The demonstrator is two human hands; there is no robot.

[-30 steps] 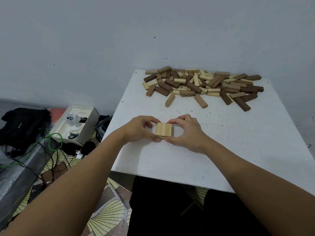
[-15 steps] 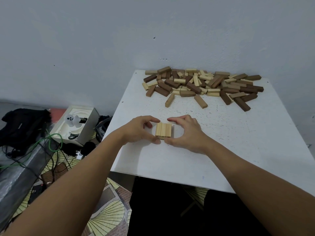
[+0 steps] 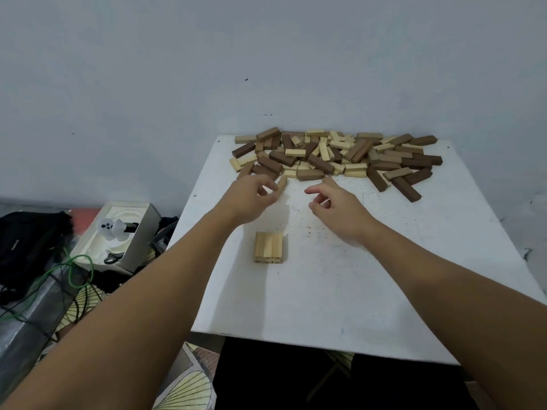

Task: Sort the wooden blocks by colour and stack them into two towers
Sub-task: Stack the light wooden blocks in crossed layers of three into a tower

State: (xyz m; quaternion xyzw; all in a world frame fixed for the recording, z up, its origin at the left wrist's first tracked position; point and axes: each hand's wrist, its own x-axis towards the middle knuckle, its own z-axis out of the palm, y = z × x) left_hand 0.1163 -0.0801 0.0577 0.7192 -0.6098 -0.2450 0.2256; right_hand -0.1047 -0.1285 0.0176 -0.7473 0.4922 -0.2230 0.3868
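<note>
Base layer: three pale rectangular wooden blocks [image 3: 268, 247] lie side by side, touching, on the white square desk [image 3: 384, 276], near the front and left of centre. Their long axes run away from the person, toward the wall. Judged purpose: a flush first course for the light-coloured tower.

Supply: mixed heap of pale and dark brown wooden blocks [image 3: 337, 156] spread along the far edge of the desk, axes pointing every way; unsorted.

Stray block: one tan wooden block [image 3: 281, 183] lies just in front of the heap, long axis running away from the person with a slight lean.

Left hand [image 3: 251, 199]: extended toward the heap, fingers [image 3: 268, 187] loosely curled and holding nothing; fingertips sit just beside the tan block, though contact cannot be confirmed at this angle.

Right hand [image 3: 337, 208]: extended alongside, fingers relaxed and parted, empty, short of the heap.

Step in hand: judged to be fetching more pale blocks for the next course, probably laid crosswise.

Progress: early; one course placed, no dark tower begun.

Off-desk: open white box [image 3: 118, 232], black bag [image 3: 26, 241], green cable [image 3: 74, 264] on the floor at left.
</note>
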